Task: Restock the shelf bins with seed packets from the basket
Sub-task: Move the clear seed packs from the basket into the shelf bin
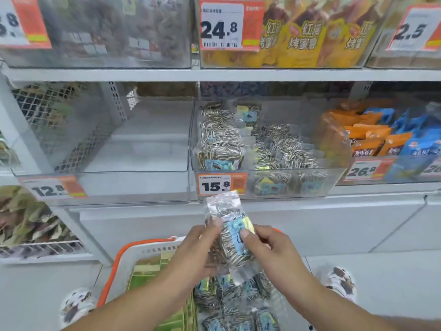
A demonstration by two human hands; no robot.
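Observation:
A clear seed packet [232, 231] with striped sunflower seeds and a blue label is held upright above the basket. My left hand [199, 253] grips its left side and my right hand [267, 247] pinches its right edge. Below them the white basket with an orange rim [114, 266] holds several more seed packets [241, 304] and green packs. Straight ahead, the clear shelf bin [267, 187] marked 15.8 is partly filled with the same seed packets [222, 139]. The packet's top edge reaches just below that bin's price tag.
To the left is a clear bin [133, 185] marked 12.8 with nothing in it. On the right a bin [386, 144] holds orange and blue snack packs. Upper shelf bins [298, 37] carry yellow packs. White cabinet fronts run below; my shoes [76, 306] flank the basket.

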